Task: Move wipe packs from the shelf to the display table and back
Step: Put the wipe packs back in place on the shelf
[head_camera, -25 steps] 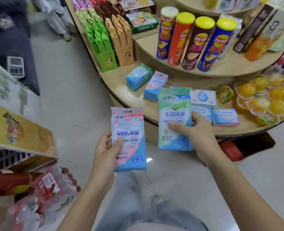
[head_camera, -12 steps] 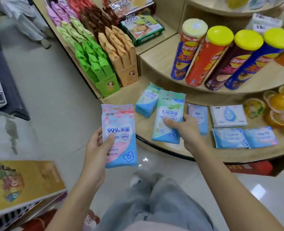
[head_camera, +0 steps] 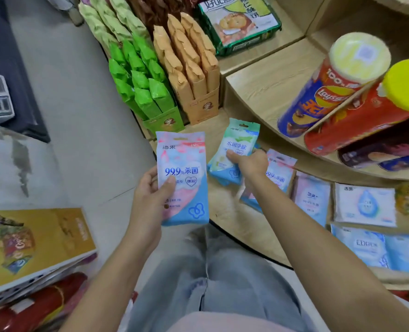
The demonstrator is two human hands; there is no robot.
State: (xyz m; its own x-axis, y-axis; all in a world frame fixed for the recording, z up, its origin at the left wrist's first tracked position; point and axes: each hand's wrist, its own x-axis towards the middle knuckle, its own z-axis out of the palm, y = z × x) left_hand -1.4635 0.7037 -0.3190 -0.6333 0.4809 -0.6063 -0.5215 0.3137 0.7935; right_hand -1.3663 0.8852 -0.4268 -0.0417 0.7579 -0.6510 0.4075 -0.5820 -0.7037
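My left hand (head_camera: 150, 202) grips a pink-and-blue wipe pack (head_camera: 183, 178) upright, in the air in front of the round wooden display table (head_camera: 230, 224). My right hand (head_camera: 249, 164) reaches over the table's lowest tier and pinches a green-and-blue wipe pack (head_camera: 237, 147), which lies on or just above a stack of blue packs (head_camera: 225, 178). Beside it lies another pink-and-blue pack (head_camera: 279, 173), partly hidden by my right forearm. Several more wipe packs (head_camera: 364, 204) lie flat further right on the same tier.
Green snack bags (head_camera: 148, 92) and tan snack bags (head_camera: 191, 68) stand in boxes at the table's left end. Crisp tubes (head_camera: 330, 92) lean on the tier above. A yellow box (head_camera: 35, 243) sits on a low rack at my left. Grey floor lies between.
I have stepped closer to the table. My right hand has carried the green-and-blue pack forward and down onto the stack of blue packs. My left hand still holds its pack.
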